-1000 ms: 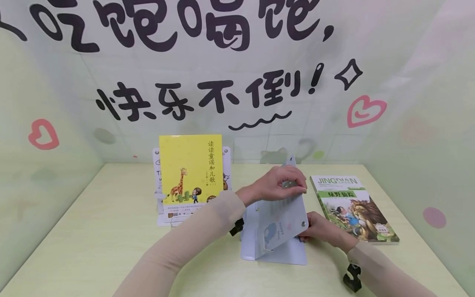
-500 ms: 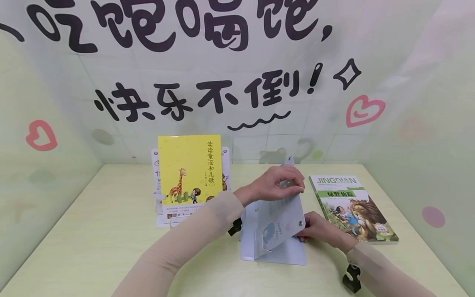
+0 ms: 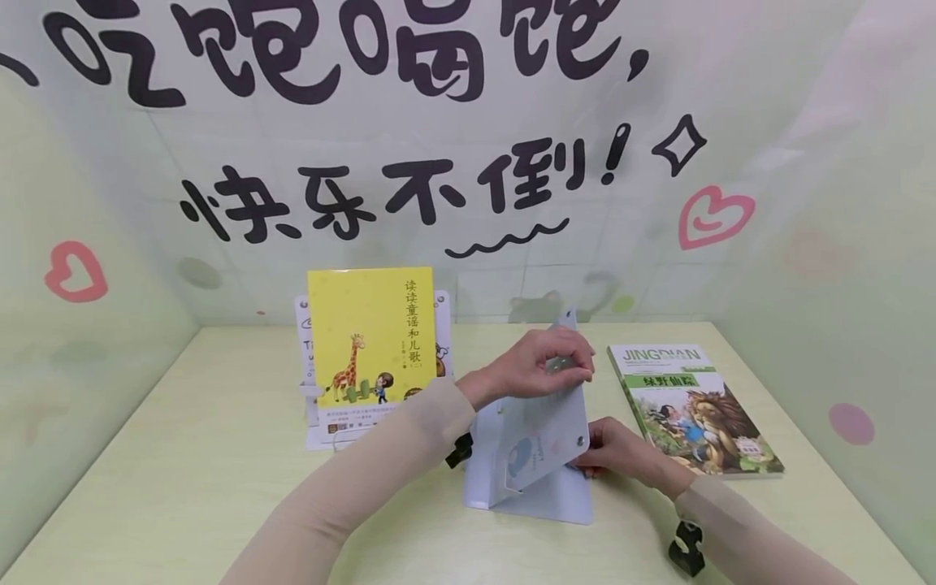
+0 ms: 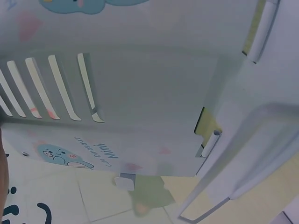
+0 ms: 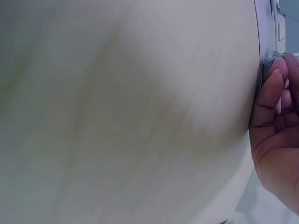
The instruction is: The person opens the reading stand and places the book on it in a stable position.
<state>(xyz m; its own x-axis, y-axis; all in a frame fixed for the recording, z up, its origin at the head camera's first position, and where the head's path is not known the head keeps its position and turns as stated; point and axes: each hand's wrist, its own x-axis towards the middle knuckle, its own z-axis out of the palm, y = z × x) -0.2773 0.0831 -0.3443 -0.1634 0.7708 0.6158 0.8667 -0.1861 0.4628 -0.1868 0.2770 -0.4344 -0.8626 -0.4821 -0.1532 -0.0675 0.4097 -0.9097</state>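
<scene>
A pale blue-white book stand (image 3: pixel 548 439), tilted and side-on, is on the table in the head view. My left hand (image 3: pixel 537 363) grips the upper part of its upright panel, fingers curled over the edge. Low behind the panel, my right hand (image 3: pixel 621 455) holds a part near the base; its fingertips are partly hidden. In the right wrist view the right hand (image 5: pixel 278 126) pinches a small grey piece at the stand's edge. Slots, a dinosaur print and wire-like holders on the stand's panel (image 4: pixel 149 88) fill the left wrist view.
At the left, a yellow book (image 3: pixel 373 337) stands propped on a second, white stand (image 3: pixel 302 382). A thick book with a lion cover (image 3: pixel 702 414) lies flat on the table (image 3: pixel 183 487) at the right. A printed backdrop (image 3: pixel 468 203) closes off the back.
The stand has slid slightly left with both hands on it. The whole head view has drifted a little as well. Both hands keep their hold.
</scene>
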